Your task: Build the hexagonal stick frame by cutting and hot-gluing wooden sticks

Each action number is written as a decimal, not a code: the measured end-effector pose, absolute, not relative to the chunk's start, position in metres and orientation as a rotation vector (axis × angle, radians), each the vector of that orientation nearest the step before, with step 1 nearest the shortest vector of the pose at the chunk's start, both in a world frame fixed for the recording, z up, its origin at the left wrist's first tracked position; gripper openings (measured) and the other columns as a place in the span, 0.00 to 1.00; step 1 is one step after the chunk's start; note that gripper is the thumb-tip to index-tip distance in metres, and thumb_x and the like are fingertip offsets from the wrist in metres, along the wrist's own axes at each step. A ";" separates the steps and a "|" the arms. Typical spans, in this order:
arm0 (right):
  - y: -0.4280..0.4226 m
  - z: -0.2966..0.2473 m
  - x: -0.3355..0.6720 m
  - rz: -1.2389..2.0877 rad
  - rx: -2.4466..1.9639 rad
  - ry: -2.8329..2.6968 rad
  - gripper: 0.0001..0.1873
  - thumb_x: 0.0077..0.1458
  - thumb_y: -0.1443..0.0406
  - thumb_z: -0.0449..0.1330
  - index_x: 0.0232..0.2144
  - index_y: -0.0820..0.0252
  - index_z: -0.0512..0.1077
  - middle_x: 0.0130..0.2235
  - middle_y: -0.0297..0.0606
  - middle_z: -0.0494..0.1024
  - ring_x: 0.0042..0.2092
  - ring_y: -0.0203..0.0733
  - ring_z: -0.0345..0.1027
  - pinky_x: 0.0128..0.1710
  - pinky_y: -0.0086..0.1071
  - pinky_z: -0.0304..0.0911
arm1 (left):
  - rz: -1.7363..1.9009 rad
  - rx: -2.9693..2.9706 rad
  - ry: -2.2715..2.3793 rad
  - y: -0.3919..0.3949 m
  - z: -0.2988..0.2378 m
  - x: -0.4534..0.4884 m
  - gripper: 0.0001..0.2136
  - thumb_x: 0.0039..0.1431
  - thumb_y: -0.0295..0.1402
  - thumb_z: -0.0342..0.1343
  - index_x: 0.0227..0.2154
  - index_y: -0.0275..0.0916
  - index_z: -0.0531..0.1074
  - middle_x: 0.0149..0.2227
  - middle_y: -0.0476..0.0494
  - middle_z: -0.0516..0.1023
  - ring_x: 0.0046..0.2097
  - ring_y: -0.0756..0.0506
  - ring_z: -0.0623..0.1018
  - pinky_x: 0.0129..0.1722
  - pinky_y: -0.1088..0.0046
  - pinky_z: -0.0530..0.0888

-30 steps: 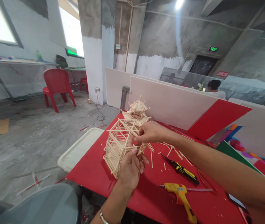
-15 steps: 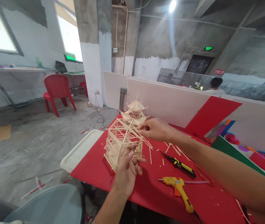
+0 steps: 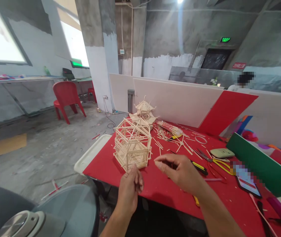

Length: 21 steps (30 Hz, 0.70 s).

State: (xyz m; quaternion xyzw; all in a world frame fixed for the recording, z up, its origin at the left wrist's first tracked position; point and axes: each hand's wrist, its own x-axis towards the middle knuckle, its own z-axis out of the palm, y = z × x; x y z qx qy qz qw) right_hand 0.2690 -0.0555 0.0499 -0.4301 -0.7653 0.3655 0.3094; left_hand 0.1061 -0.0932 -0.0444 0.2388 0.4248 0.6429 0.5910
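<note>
The light, probably fragile stick house (image 3: 132,144) stood on the red table (image 3: 160,189) near its edge, best held by its base frame, where the left hand (image 3: 129,188) was pinched closed, while the right hand (image 3: 181,171) hovered half-open, empty.

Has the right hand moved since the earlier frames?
Yes: the right hand left the stick house roof, drawing back toward the near edge of the table.

stick house (image 3: 132,146) on table (image 3: 110,164), pagoda (image 3: 144,112) behind.
</note>
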 end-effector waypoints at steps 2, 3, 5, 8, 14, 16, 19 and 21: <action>-0.068 0.023 0.268 1.141 -1.095 -1.940 0.16 0.58 0.55 0.56 0.33 0.59 0.77 0.29 0.33 0.77 0.31 0.35 0.66 0.30 0.27 0.59 | 1.452 0.647 1.081 -0.098 -0.052 0.109 0.21 0.55 0.46 0.59 0.15 0.36 0.64 0.17 0.50 0.65 0.19 0.55 0.64 0.18 0.79 0.58; -0.072 0.010 0.267 1.216 -1.078 -1.907 0.16 0.59 0.55 0.56 0.33 0.60 0.77 0.29 0.34 0.77 0.31 0.36 0.66 0.31 0.27 0.60 | 1.428 0.684 1.117 -0.101 -0.055 0.111 0.20 0.54 0.45 0.60 0.17 0.35 0.67 0.17 0.50 0.65 0.20 0.55 0.64 0.18 0.79 0.59; -0.079 -0.012 0.264 1.330 -1.038 -1.848 0.17 0.59 0.54 0.55 0.34 0.60 0.77 0.31 0.35 0.78 0.33 0.37 0.69 0.33 0.28 0.63 | 1.395 0.700 1.142 -0.106 -0.062 0.116 0.14 0.52 0.42 0.62 0.22 0.35 0.72 0.19 0.51 0.67 0.20 0.55 0.65 0.18 0.80 0.60; -0.087 -0.040 0.260 1.400 -1.005 -1.772 0.18 0.60 0.54 0.55 0.38 0.60 0.77 0.35 0.39 0.79 0.36 0.41 0.72 0.35 0.30 0.66 | 1.372 0.590 1.081 -0.114 -0.069 0.126 0.11 0.50 0.40 0.64 0.27 0.36 0.74 0.23 0.50 0.71 0.24 0.52 0.70 0.21 0.78 0.65; -0.117 -0.078 0.246 0.685 -1.009 -1.955 0.19 0.63 0.57 0.50 0.52 0.56 0.71 0.50 0.46 0.75 0.50 0.47 0.70 0.49 0.41 0.66 | 1.284 0.239 0.671 -0.124 -0.068 0.149 0.22 0.56 0.52 0.54 0.39 0.38 0.78 0.41 0.37 0.79 0.47 0.40 0.77 0.47 0.62 0.72; -0.124 -0.086 0.246 0.359 -0.833 -2.144 0.28 0.62 0.53 0.48 0.61 0.55 0.62 0.60 0.48 0.66 0.60 0.54 0.60 0.57 0.52 0.58 | 1.287 0.225 0.503 -0.128 -0.062 0.155 0.26 0.55 0.57 0.51 0.44 0.42 0.77 0.49 0.37 0.77 0.55 0.36 0.73 0.52 0.56 0.68; -0.112 -0.086 0.260 0.066 -0.602 -2.291 0.36 0.60 0.46 0.45 0.66 0.54 0.53 0.67 0.48 0.55 0.66 0.62 0.46 0.61 0.63 0.43 | 1.255 0.337 0.383 -0.144 -0.048 0.158 0.31 0.54 0.62 0.44 0.47 0.45 0.77 0.57 0.41 0.72 0.64 0.36 0.62 0.61 0.53 0.59; -0.093 -0.080 0.273 -0.032 -0.725 -2.159 0.36 0.61 0.50 0.45 0.68 0.52 0.47 0.68 0.46 0.50 0.68 0.62 0.41 0.62 0.66 0.37 | 1.179 0.496 0.342 -0.157 -0.038 0.155 0.33 0.55 0.62 0.42 0.55 0.48 0.72 0.63 0.47 0.65 0.68 0.39 0.54 0.66 0.57 0.49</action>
